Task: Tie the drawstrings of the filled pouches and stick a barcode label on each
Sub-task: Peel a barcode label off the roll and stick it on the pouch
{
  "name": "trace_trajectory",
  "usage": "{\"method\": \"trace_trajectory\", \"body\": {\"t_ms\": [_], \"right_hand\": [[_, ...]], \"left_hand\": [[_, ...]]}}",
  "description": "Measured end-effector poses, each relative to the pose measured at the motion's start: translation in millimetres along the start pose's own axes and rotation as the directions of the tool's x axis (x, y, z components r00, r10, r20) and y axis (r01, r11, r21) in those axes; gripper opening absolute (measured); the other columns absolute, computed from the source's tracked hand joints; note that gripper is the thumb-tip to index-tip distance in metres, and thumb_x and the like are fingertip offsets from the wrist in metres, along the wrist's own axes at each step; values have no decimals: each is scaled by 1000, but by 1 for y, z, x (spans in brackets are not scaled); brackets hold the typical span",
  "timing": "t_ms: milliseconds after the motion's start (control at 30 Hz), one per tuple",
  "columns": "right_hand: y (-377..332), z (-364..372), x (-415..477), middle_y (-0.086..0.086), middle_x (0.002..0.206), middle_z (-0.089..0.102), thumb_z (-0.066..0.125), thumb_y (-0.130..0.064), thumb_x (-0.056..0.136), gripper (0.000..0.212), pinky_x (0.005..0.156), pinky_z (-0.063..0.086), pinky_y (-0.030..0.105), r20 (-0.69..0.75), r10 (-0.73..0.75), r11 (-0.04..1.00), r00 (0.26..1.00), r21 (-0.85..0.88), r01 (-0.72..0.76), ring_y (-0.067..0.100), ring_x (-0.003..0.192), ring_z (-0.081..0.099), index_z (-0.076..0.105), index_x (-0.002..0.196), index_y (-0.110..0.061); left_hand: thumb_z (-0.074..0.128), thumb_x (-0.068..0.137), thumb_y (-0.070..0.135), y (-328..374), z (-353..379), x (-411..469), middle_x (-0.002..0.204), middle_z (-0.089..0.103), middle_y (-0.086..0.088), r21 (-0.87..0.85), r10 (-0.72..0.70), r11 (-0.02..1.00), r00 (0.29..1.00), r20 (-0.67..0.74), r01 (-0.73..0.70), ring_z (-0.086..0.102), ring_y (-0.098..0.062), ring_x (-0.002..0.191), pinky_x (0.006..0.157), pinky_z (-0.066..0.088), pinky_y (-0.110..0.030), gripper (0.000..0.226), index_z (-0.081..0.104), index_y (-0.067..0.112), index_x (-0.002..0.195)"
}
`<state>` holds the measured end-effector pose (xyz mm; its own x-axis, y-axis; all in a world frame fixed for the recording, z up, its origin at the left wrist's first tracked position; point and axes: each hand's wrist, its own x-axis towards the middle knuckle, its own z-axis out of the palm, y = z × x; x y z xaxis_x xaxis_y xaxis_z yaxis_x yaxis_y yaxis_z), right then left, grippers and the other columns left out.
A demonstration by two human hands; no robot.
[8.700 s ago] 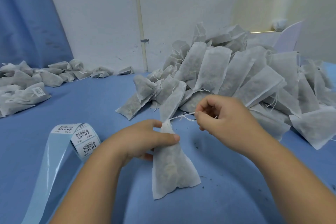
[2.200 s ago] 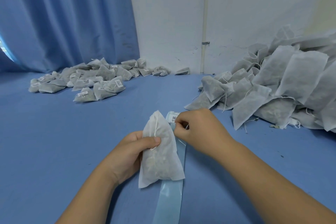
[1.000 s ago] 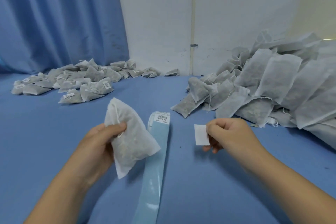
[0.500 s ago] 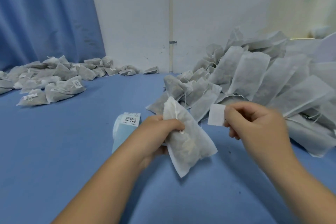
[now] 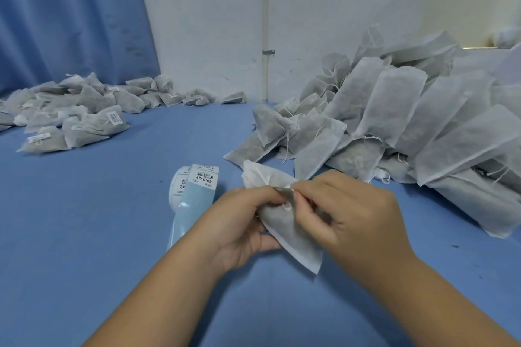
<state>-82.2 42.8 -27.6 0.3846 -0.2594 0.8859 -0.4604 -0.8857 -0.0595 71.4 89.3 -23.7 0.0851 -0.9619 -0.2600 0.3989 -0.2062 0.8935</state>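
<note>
A tied white pouch filled with grey matter hangs tilted between both hands above the blue table. My left hand grips the pouch below its gathered neck. My right hand lies over the pouch's right side, thumb and forefinger pinched at the neck; the label it carried is hidden under its fingers. The roll of barcode labels lies just left of my left hand, its blue backing strip trailing toward me.
A big heap of untied pouches fills the right side of the table. A pile of tied, labelled pouches lies at the far left by the blue curtain. A white wall stands behind.
My right hand peeled a label off the roll, carried it right, then brought it onto the pouch. My left hand lifted the pouch toward the middle. The label is no longer visible.
</note>
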Motion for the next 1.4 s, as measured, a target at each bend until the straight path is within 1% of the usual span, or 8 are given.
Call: {"method": "trace_trajectory", "body": {"t_ms": [333, 667, 767, 867, 967, 1100, 1233, 1400], "right_hand": [[4, -6, 1, -1, 67, 62, 64, -17, 83, 16, 45, 45, 34, 173, -63, 997, 983, -26, 68, 23, 56, 57, 72, 69, -15], [2, -10, -2, -1, 75, 52, 60, -28, 83, 19, 59, 41, 28, 321, 26, 989, 947, 128, -71, 17, 68, 51, 78, 87, -20], [1, -9, -1, -9, 81, 54, 65, -27, 83, 13, 69, 40, 13, 301, 295, 865, 907, 320, -387, 9, 80, 55, 76, 91, -28], [5, -6, 1, -18, 96, 54, 71, -40, 80, 23, 77, 36, 3, 393, 482, 735, 783, 305, -605, -9, 97, 51, 64, 101, -39], [10, -8, 4, -13, 96, 65, 75, -44, 76, 28, 77, 45, 11, 584, 529, 569, 615, 293, -768, -8, 88, 59, 65, 101, -35], [12, -10, 4, 9, 63, 55, 76, -38, 79, 34, 53, 38, 27, 553, 584, 487, 594, 347, -802, 9, 55, 46, 65, 78, -6], [9, -8, 3, 18, 73, 65, 78, -36, 76, 34, 57, 48, 40, 506, 616, 481, 604, 365, -797, 24, 59, 52, 67, 79, -4], [10, -8, 1, -2, 58, 69, 77, -36, 79, 25, 44, 42, 17, 563, 639, 293, 524, 451, -843, 5, 48, 59, 72, 66, -14]], "left_hand": [[48, 93, 11, 5, -1, -5, 121, 66, -27, -110, -33, 993, 999, 27, 36, 66, -37, 99, 88, 57, -51, 42, 55, -7, 130], [49, 93, 1, 1, -3, -6, 123, 65, -27, -80, 100, 993, 985, 137, -90, 60, -41, 120, 100, 51, -49, 36, 56, -8, 127], [53, 88, -10, 0, -3, -6, 117, 69, -24, -51, 155, 988, 976, 151, -148, 67, -33, 110, 89, 58, -38, 34, 60, -7, 121], [59, 78, -7, -2, -1, -8, 116, 70, -19, 42, 183, 980, 962, 201, -195, 68, -28, 110, 88, 57, -32, 43, 62, -2, 121], [63, 78, -5, -4, 2, -10, 117, 70, -18, 127, 201, 963, 947, 250, -238, 67, -29, 112, 91, 56, -32, 44, 63, 0, 121], [68, 80, 6, -10, 5, -8, 115, 72, -12, 162, 208, 956, 955, 212, -244, 69, -26, 109, 92, 57, -35, 41, 63, 6, 120], [68, 81, 13, -14, 5, -7, 111, 74, -12, 252, 149, 947, 967, 205, -200, 71, -25, 105, 86, 59, -37, 38, 65, 7, 118], [70, 79, 14, -12, 0, -6, 108, 74, -13, 306, 191, 919, 960, 205, -249, 72, -27, 102, 82, 59, -35, 36, 67, 4, 114]]}}
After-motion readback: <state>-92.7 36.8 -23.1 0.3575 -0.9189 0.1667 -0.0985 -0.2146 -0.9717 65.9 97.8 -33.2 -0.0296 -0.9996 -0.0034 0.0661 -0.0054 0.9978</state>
